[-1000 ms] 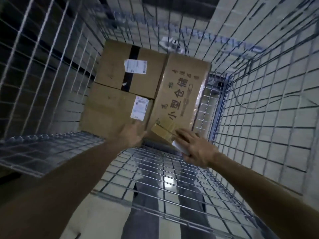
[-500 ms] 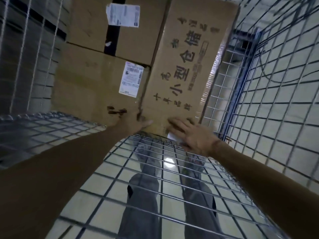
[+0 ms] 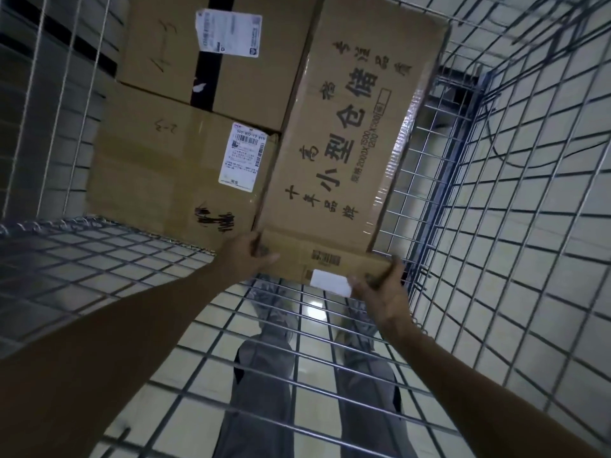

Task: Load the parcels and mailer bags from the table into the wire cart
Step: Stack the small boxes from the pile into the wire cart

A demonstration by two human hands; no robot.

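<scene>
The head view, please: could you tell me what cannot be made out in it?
All head view.
Cut off at the frame edge: the top carton.
Too small to read: the shipping label on the lower carton.
Covered by the left hand and right hand: ends of the small box.

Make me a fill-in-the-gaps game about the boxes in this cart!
1. The small box is held by the left hand and the ___ hand.
2. The sticker on the small box is coloured ___.
3. The big writing on the tall box is coloured ___.
Missing words: right; white; black.
</scene>
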